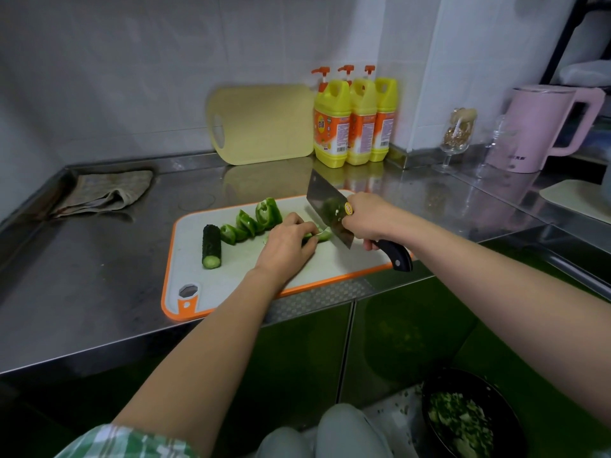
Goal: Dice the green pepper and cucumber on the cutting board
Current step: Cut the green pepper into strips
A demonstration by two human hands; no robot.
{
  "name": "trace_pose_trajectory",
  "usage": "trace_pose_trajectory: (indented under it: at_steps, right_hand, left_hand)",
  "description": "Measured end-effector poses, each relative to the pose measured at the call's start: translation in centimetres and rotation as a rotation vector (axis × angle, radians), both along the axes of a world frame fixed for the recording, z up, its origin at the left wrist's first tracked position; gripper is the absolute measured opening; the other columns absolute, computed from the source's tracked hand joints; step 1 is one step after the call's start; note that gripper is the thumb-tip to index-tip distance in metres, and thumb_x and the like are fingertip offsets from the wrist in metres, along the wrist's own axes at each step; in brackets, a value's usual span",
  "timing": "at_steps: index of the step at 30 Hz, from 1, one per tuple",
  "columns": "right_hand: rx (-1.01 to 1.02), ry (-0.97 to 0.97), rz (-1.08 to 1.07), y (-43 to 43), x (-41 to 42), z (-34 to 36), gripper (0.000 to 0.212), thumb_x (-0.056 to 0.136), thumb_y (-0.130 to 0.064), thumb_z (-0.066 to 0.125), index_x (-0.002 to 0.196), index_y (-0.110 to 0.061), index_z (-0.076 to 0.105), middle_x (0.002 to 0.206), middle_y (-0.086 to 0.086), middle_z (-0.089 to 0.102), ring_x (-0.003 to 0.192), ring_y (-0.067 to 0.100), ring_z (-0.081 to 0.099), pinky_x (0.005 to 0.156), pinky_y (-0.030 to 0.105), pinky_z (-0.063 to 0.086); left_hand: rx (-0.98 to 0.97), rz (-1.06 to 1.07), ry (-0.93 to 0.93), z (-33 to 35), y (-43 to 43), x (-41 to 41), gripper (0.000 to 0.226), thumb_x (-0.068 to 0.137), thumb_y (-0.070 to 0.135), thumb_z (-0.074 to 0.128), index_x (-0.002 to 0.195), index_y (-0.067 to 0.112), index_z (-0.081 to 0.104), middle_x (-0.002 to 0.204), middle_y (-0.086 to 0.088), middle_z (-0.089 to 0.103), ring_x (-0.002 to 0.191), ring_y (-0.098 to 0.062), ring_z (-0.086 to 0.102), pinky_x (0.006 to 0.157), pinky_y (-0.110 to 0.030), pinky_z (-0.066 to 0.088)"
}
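A white cutting board point(231, 285) with an orange rim lies on the steel counter. On its left part lies a dark green cucumber piece point(211, 246), cut end toward me. Beside it, several green pepper pieces point(252, 220) sit in a row. My left hand point(286, 242) presses a green pepper strip point(320, 236) onto the board with curled fingers. My right hand point(366, 219) grips the black handle of a cleaver point(327, 209), whose blade stands tilted just right of the strip, its edge at the board.
A crumpled cloth point(102, 193) lies at the counter's back left. A yellow board point(261, 122) leans on the wall beside three yellow detergent bottles point(353, 123). A glass point(458, 133) and pink kettle point(539, 127) stand right. A black bin point(469, 418) with green scraps sits below.
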State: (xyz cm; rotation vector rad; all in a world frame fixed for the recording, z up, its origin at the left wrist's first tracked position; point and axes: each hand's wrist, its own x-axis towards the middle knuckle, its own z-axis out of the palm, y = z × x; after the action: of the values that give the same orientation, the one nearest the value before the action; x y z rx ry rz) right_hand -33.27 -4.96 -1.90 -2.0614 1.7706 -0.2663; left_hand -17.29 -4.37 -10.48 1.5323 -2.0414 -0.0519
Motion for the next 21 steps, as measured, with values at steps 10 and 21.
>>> trace_pose_trajectory:
  at_steps: [10, 21]
  right_hand:
    - [0.023, 0.158, 0.060, 1.6, 0.3, 0.2, 0.018, 0.091, -0.001, 0.037, 0.099, 0.002, 0.053, 0.073, 0.014, 0.060, 0.048, 0.023, 0.059, 0.041, 0.027, 0.043]
    - [0.040, 0.232, 0.068, 0.7, 1.2, -1.1, 0.017, 0.085, 0.001, 0.057, 0.101, 0.000, 0.062, 0.074, 0.011, 0.069, 0.054, 0.020, 0.061, 0.040, 0.020, 0.042]
  left_hand:
    - [-0.003, 0.017, 0.030, -0.2, -0.2, 0.1, 0.019, 0.092, 0.025, 0.062, 0.100, 0.011, 0.071, 0.089, -0.001, 0.049, 0.082, -0.023, 0.055, 0.070, -0.026, 0.034]
    - [-0.015, -0.025, 0.027, -0.1, -0.3, 0.5, 0.017, 0.091, 0.023, 0.064, 0.100, 0.011, 0.073, 0.089, -0.006, 0.058, 0.085, -0.026, 0.057, 0.070, -0.028, 0.035]
